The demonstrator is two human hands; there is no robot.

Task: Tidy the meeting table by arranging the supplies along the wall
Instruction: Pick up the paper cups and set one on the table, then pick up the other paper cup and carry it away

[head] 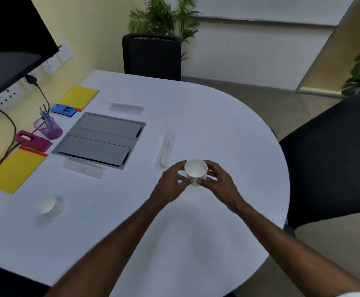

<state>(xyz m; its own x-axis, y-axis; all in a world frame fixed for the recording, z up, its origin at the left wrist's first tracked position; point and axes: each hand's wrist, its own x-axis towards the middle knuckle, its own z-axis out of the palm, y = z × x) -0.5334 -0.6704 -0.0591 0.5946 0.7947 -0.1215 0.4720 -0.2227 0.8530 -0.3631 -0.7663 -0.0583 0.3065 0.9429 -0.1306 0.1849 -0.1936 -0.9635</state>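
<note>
A white paper cup [195, 169] is upright just above the white table [228, 129], held between both hands. My left hand [171, 183] grips its left side and my right hand [218, 181] its right side. A second white paper cup [48, 205] lies on its side at the left. Along the wall sit two yellow pads [80, 96] [14, 168], a blue holder [64, 109], a purple mesh pen cup [48, 127] and a magenta holder [33, 141]. Three white name tents [126, 108] [166, 150] [83, 168] stand around the table's middle.
A grey cable hatch [100, 139] is set into the table. A black monitor [7, 46] hangs at the upper left, with cables and sockets below. Black chairs [333, 159] [152, 54] stand at the right and far side, with a potted plant [164, 16] behind.
</note>
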